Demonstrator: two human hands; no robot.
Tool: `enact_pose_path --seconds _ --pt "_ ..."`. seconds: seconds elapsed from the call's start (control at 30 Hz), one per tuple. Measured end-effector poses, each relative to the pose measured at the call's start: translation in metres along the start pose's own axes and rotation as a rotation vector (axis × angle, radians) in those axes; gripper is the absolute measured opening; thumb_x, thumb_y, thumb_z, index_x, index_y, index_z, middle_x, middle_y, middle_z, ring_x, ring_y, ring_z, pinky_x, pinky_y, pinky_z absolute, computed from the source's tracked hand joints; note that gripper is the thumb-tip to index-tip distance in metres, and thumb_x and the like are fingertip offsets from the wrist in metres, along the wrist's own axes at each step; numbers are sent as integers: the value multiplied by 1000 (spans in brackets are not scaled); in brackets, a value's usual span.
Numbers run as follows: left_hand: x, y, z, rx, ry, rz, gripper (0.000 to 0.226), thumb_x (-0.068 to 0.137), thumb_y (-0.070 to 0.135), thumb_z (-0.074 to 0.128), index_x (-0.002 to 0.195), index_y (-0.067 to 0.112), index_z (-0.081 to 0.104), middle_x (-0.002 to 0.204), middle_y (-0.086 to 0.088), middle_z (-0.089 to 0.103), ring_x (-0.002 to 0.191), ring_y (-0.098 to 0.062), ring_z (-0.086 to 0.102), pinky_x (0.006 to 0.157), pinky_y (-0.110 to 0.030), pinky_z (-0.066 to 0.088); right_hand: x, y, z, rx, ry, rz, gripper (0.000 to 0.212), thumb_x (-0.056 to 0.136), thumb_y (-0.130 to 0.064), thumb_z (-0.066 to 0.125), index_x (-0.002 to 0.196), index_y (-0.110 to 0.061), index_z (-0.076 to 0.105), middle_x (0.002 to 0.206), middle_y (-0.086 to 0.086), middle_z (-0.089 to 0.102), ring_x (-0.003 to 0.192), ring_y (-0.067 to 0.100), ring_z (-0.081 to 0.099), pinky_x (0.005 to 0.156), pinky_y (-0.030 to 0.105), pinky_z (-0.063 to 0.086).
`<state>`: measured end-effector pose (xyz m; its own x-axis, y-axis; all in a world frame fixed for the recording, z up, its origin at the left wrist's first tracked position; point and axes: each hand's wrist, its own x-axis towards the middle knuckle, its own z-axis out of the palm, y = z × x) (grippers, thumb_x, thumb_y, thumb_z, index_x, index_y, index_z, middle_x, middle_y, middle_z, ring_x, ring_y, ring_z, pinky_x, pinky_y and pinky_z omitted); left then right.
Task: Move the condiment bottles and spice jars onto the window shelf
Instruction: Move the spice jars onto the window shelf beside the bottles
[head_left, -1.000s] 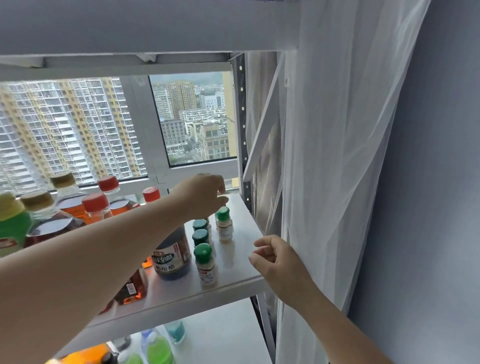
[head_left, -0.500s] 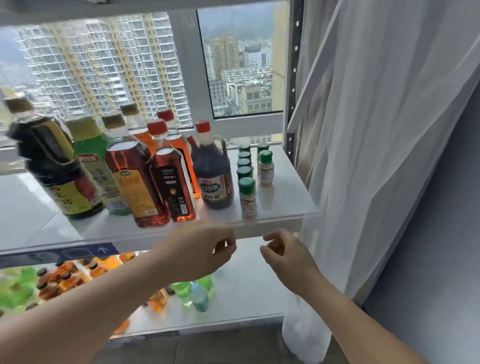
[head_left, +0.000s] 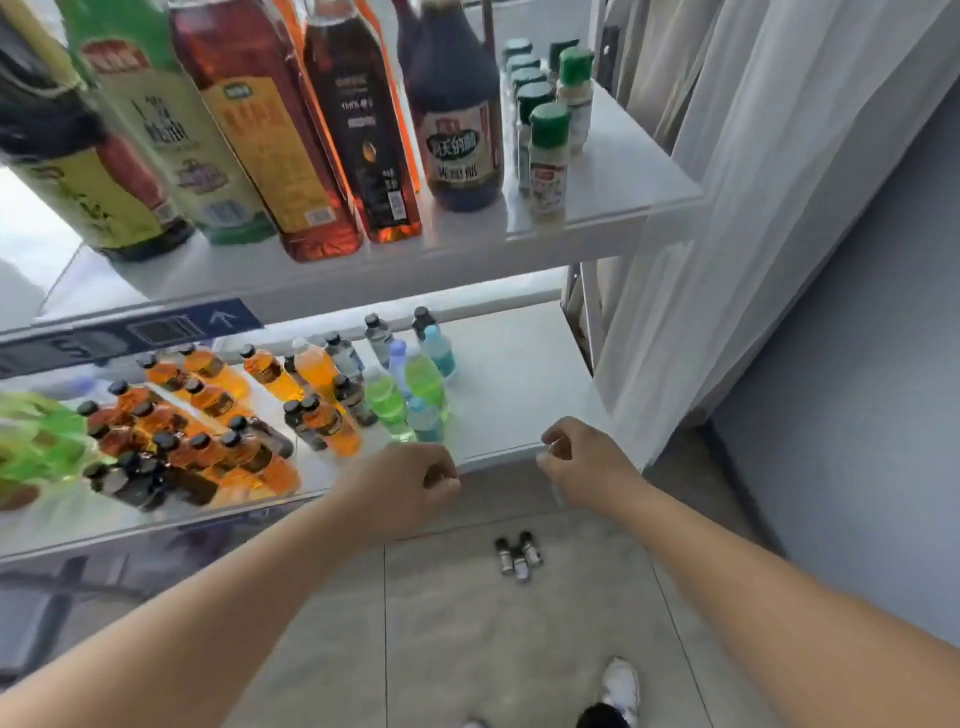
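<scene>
Window shelf (head_left: 613, 202): is carrying a row of tall condiment bottles (head_left: 457, 130), with green-capped spice jars (head_left: 548, 156) standing at its right end.
Below the window shelf: a lower shelf (head_left: 519, 384) is holding small drink bottles (head_left: 322, 395).
Lower, in front of the window shelf: left hand (head_left: 405, 488) and right hand (head_left: 587, 467) are hovering, fingers loosely curled, holding nothing.
Far below the window shelf, on the floor: three dark-capped jars (head_left: 519, 558) are standing together.
Right of the window shelf: a white curtain (head_left: 753, 208) is hanging.
</scene>
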<state>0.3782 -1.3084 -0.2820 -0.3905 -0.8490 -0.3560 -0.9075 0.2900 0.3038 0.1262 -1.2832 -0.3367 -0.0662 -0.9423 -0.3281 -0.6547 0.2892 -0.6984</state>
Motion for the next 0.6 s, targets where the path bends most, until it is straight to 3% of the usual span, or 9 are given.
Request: enact_pose_path --seconds 0.37,0.6 --pt "26 -31 131 -190 -239 -194 12 93 42 56 98 37 66 96 18 68 91 -10 65 83 -32 56 16 104 66 -112 -146 188 20 93 -35 63 108 -24 60 101 -5 64 94 17 62 76 30 45" --pt "97 -60 253 -169 -289 -234 18 93 43 54 102 36 67 104 16 69 97 -12 65 87 -34 56 80 195 150 -165 -193 187 18 93 -34 62 108 -24 60 105 -3 63 98 20 62 83 33 50"
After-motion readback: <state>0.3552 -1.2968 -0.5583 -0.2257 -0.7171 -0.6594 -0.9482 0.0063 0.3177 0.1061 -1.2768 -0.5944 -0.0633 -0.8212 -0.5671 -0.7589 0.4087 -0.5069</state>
